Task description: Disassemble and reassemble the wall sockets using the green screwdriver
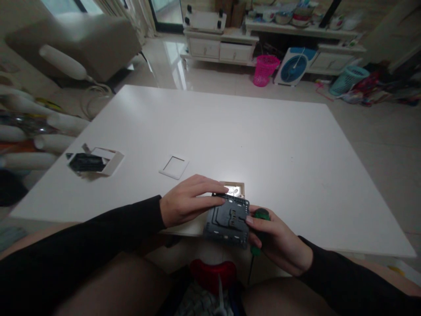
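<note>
Head view: dark panel (pixel 226 221) held at the tabletop's (pixel 263 145) near edge. Left hand (pixel 187 199): fingers slightly spread over its far-left corner. Right hand (pixel 281 239): pinching its right side, curled round 1 green screwdriver (pixel 262 214). Small box (pixel 242 189) just behind. White frame (pixel 169 174) farther left; open box (pixel 114 164) near left edge. Pink basket (pixel 265 70) beyond far edge.

Left sleeve (pixel 108 232): long, plain black, snug at the wrist
Right sleeve (pixel 345 278): matching black, close-fitting cuff
Left hand (pixel 189 197): bare
Right hand (pixel 283 239): bare
</note>
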{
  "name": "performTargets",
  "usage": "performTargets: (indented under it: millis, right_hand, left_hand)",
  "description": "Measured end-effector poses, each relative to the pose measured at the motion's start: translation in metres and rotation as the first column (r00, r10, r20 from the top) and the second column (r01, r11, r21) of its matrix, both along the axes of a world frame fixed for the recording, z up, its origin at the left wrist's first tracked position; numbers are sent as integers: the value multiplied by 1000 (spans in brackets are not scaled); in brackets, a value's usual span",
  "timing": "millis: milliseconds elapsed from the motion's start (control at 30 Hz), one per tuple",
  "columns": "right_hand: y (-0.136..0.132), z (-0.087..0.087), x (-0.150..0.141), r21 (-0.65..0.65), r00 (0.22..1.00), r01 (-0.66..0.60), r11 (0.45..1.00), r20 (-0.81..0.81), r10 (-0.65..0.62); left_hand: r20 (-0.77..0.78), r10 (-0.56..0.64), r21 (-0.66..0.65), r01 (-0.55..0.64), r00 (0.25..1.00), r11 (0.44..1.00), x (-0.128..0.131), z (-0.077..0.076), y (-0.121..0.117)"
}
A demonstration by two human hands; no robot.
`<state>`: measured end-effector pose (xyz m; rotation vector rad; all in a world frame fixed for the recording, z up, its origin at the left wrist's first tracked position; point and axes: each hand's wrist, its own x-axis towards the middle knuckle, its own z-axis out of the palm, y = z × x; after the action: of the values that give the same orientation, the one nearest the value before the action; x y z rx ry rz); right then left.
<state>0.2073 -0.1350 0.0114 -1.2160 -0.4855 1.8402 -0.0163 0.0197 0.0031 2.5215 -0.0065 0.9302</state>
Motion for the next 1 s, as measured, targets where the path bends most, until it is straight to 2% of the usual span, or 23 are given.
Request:
performTargets:
  millis: [67, 133, 200, 267, 367, 433, 533, 600, 800, 1000]
  right_hand:
    - [0, 0, 0, -3, 1000, 2, 1000, -12, -2]
    - [1, -1, 0, -7, 1000, 14, 1000, -8, -14]
    - [2, -2, -1, -14, 1000, 22, 1000, 13, -21]
    - [4, -2, -2, -17, 998, 28, 999, 58, -27]
    - [7, -3, -3, -4, 985, 40, 999, 169, -39]
    - [8, -3, -3, 7, 968, 56, 998, 243, -56]
    - [9, -4, -1, 12, 949, 112, 994, 294, -110]
    - [9, -4, 1, 15, 947, 140, 990, 289, -138]
    - [11, 1, 1, -9, 948, 112, 994, 300, -105]
    - [9, 4, 2, 7, 951, 65, 998, 304, -64]
  left_hand:
    - [-15, -18, -71, 17, 1000, 997, 0, 2, -2]
    - [-36, -33, -211, 24, 999, 977, 1, 5, -5]
    - [-61, -20, -412, -7, 998, 911, 2, 7, -10]
    - [-98, 32, -618, -86, 995, 781, 4, 8, -14]
    - [-172, 96, -831, -197, 980, 519, 7, 5, -16]
    - [-190, 89, -907, -210, 978, 365, 8, 1, -15]
    - [-190, 31, -959, -192, 981, 208, 10, -7, -10]
    - [-195, -17, -969, -190, 981, 156, 11, -10, -9]
    - [-241, -116, -969, -233, 964, 78, 13, -8, -14]
    - [-185, -127, -977, -196, 975, -80, 13, -15, -16]
